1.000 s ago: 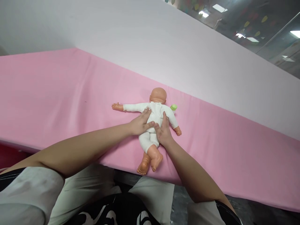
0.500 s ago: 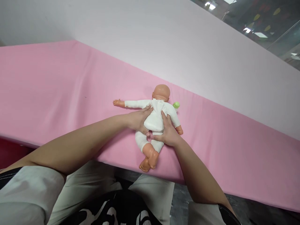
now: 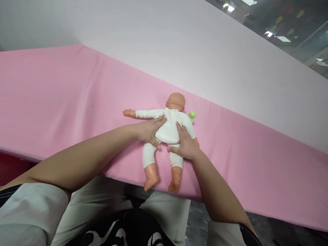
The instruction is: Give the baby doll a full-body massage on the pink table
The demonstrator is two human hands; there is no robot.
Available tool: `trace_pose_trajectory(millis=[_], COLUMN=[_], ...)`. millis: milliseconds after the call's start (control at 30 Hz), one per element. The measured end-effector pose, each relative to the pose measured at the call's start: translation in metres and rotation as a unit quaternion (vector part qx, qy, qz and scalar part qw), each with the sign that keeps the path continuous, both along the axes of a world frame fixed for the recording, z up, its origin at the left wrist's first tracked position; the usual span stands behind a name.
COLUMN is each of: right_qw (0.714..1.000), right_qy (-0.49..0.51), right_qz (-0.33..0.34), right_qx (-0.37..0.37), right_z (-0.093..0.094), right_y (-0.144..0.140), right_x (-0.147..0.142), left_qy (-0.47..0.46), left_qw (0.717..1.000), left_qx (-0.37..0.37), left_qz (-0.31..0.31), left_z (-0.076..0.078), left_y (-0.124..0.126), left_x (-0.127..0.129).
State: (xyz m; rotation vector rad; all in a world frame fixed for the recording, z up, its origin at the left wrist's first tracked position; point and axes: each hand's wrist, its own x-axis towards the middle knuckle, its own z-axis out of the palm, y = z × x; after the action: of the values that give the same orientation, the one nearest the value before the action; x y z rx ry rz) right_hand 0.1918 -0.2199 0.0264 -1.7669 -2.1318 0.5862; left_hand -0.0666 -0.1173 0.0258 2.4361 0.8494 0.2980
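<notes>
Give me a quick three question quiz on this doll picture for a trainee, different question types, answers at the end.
1. True or false: the doll lies face up on the pink sheet.
2. Which hand rests on the doll's side nearer its outstretched arm? A) left hand B) right hand
3. Fill in: the small object beside the doll's head is ____ in colour.

Key: 1 false, only the back of its head shows; 2 A; 3 green.
</notes>
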Motion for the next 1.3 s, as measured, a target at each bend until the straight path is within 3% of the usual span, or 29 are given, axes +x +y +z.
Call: trace_pose_trajectory(millis=[200,300,400,600,767,900,1033,1300], right_qw=[0.99,0.975,0.968,0.98,0.983,0.974,0.961,0.978], right_qy=[-0.015,-0.014,-0.001,-0.055,-0.01,0.055,0.092,0.049], right_qz=[-0.063,-0.091,-0.059,0.078,0.087,0.103,0.05,0.092], right_qx=[0.126,0.203,0.245,0.173,0.161,0.195,0.256,0.178], right_z=[0.009,0.018,0.021,0.017,0.019,0.02,0.017,0.016], right_y=[-0.014,-0.021,-0.023,-0.021,-0.022,-0.023,-0.02,-0.016], right_x=[-0.013,-0.016,-0.02,-0.03,-0.03,-0.026,-0.021,-0.022], left_qy=[0.021,-0.029,-0.072,0.008,-0.01,-0.054,-0.114,0.016], left_qw=[0.99,0.98,0.972,0.98,0.983,0.981,0.969,0.977], left_qx=[0.103,0.178,0.215,0.196,0.183,0.186,0.219,0.213], left_qz=[0.094,0.088,0.052,-0.022,-0.032,-0.022,-0.001,-0.011], left_z=[0.02,0.03,0.035,0.029,0.028,0.032,0.032,0.025], left_y=[-0.028,-0.043,-0.053,-0.055,-0.051,-0.052,-0.051,-0.055], left_x=[0.005,0.007,0.008,0.014,0.014,0.012,0.011,0.022])
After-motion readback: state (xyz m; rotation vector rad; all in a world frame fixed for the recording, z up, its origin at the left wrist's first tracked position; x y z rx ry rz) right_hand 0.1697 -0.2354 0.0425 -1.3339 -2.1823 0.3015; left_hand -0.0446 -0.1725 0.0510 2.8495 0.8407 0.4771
